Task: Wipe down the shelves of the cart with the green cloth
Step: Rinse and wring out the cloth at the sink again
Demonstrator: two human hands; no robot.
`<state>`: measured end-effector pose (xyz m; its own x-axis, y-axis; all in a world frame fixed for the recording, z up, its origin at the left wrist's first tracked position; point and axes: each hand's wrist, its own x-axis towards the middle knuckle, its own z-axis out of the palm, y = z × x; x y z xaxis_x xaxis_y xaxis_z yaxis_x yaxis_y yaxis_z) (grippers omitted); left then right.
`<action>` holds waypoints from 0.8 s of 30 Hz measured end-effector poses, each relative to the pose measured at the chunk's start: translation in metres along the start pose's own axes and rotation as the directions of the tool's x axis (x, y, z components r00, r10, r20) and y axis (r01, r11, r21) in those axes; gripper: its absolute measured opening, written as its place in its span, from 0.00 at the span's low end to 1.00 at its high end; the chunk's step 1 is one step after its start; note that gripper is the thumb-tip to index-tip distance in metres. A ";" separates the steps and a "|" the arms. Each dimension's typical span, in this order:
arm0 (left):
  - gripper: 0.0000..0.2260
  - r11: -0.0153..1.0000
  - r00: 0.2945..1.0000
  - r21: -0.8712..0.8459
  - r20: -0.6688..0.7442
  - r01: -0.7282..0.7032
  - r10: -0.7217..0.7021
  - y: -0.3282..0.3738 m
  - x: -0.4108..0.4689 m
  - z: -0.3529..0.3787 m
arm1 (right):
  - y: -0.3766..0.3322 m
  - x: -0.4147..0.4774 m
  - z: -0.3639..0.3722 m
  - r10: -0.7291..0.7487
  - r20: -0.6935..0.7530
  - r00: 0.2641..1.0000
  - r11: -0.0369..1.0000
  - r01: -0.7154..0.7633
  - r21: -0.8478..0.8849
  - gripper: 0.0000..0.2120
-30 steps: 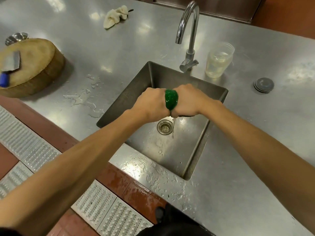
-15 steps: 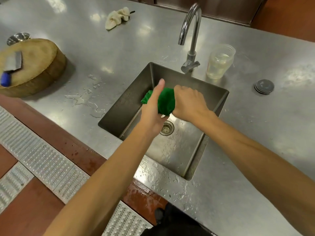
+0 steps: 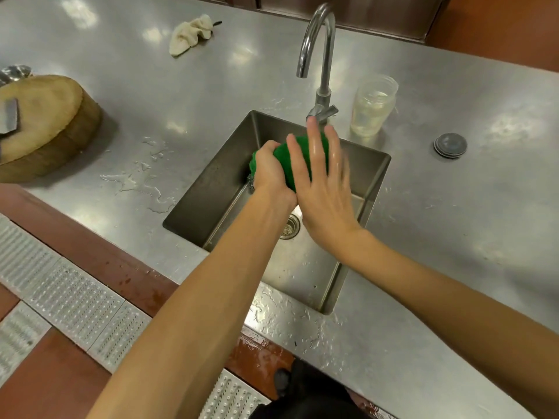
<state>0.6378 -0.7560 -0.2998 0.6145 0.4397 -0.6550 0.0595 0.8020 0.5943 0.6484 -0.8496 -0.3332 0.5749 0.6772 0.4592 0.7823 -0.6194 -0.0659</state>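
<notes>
A person works a wet green cloth (image 3: pixel 286 167) over the rectangular stainless-steel sink (image 3: pixel 217 189) at the centre of the frame, both bare forearms reaching up from the lower edge. The left hand (image 3: pixel 272 172) is curled tight round the bunched cloth, knuckles up, holding it above the left half of the basin. The right hand (image 3: pixel 325 192) lies flat over the cloth's right side, its wet fingers (image 3: pixel 316 146) straight and slightly spread, tips pointing toward the base of the curved chrome tap (image 3: pixel 323 55). Half a second earlier the roles were reversed: the right hand gripped the cloth while the left was loose with its thumb raised; a second ago both fists were clenched on it, wringing, with water running toward the round drain (image 3: pixel 292 226). The cloth now sits higher in the frame, closer to the tap. A clear plastic jar (image 3: pixel 373 107) stands just right of the tap, a grey round plug (image 3: pixel 450 145) farther right, on the steel counter (image 3: pixel 453 237). At upper left lie a crumpled cream rag (image 3: pixel 190 33) and a thick round wooden chopping block (image 3: pixel 45 122) with a cleaver (image 3: pixel 9 116) on top.
</notes>
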 end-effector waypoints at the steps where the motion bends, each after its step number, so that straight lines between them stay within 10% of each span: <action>1: 0.12 0.998 0.999 0.046 -0.032 -0.039 0.041 -0.003 0.000 0.003 | 0.004 0.005 0.001 0.038 -0.042 0.998 0.999 -0.038 0.011 0.35; 6: 0.06 0.939 0.958 0.285 -0.149 -0.195 0.244 0.001 0.002 0.004 | 0.019 0.020 0.004 0.128 0.022 0.992 0.985 -0.129 0.112 0.46; 11: 0.04 0.878 0.926 0.361 -0.084 -0.315 0.367 -0.001 0.001 0.007 | 0.036 0.025 0.013 0.148 0.081 0.986 0.889 -0.169 0.425 0.33; 16: 0.09 0.775 0.885 0.481 0.003 -0.409 0.465 0.005 0.007 0.016 | 0.032 0.030 0.013 0.277 0.264 0.924 0.705 -0.382 0.597 0.22; 24: 0.09 0.673 0.861 0.553 0.193 -0.492 0.471 0.033 0.016 0.018 | 0.031 0.054 0.004 0.004 0.612 0.791 0.245 -0.594 0.766 0.11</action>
<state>0.6640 -0.7295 -0.2822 0.7086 0.6784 -0.1940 0.1728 0.0998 0.9799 0.7047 -0.8308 -0.3145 0.6041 0.7764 -0.1797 0.0336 -0.2501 -0.9676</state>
